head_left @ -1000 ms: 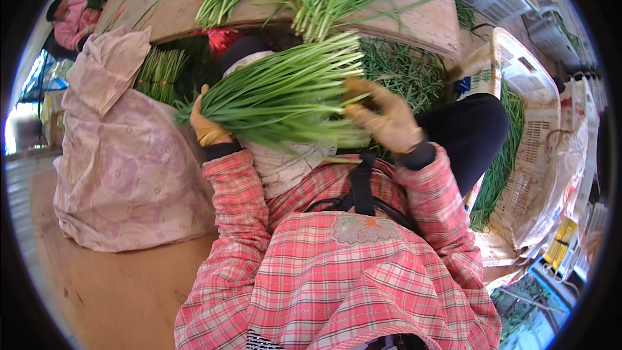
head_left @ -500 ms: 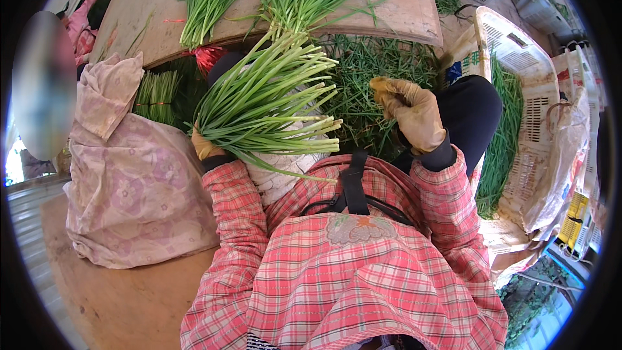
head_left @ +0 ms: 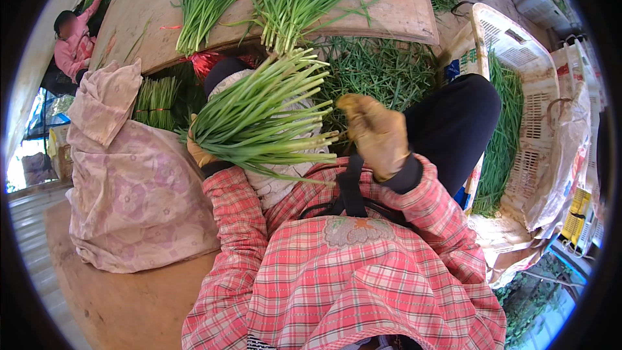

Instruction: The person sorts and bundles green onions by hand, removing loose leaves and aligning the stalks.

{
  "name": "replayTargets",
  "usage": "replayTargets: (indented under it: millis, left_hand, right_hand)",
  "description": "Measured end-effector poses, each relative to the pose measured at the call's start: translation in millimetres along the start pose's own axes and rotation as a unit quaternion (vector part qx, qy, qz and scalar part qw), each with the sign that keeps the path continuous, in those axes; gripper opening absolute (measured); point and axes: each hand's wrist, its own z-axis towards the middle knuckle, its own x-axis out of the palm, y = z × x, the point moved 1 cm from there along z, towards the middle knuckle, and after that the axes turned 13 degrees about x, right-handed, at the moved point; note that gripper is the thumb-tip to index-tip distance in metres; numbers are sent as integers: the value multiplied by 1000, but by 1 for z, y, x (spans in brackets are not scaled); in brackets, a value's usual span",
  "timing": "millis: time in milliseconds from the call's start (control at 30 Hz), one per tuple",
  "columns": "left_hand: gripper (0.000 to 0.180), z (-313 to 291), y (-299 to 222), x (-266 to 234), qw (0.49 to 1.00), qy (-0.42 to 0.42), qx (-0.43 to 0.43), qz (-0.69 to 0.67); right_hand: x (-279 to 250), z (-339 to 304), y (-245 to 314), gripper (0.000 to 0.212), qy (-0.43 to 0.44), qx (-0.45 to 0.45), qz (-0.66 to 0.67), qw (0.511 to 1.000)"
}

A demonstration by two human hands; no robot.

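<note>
A loose bunch of garlic chives [head_left: 265, 113] fans out across my lap, pale stem ends toward the right. My left hand [head_left: 199, 147], in a tan glove, is closed round its leafy end at the left; some fingers are hidden under the leaves. Just right of the stem ends, apart from them, is my right hand [head_left: 377, 135], gloved too with yellow-stained fingertips. Its fingers are curled together, and nothing shows in them. Beyond my lap lies a heap of green leaf scraps [head_left: 382, 71].
Two more chive bunches [head_left: 217, 3] lie on the wooden board [head_left: 142, 19] ahead. On my left are tied bundles [head_left: 155, 100] beside a flowered cloth [head_left: 139, 201]. A white plastic crate [head_left: 538, 110] with greens stands right. Another person [head_left: 72, 42] is at the far left.
My right hand has moved left from over the leaf scraps toward the stem ends. The bunch in my left hand has shifted slightly left.
</note>
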Motion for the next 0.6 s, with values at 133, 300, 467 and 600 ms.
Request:
replayTargets:
  millis: [133, 300, 467, 600]
  left_hand:
    - [63, 0, -10, -15, 993, 98, -20, 60]
    - [52, 2, -20, 23, 983, 41, -72, 163]
    - [46, 17, -28, 0, 923, 383, 27, 15]
    - [28, 17, -19, 22, 866, 459, 198, -23]
  right_hand:
    - [-33, 20, 6, 29, 93, 59, 5, 994]
    - [25, 6, -15, 35, 287, 71, 94, 951]
    - [13, -4, -24, 17, 157, -9, -138, 978]
    - [-25, 9, -15, 13, 60, 90, -126, 986]
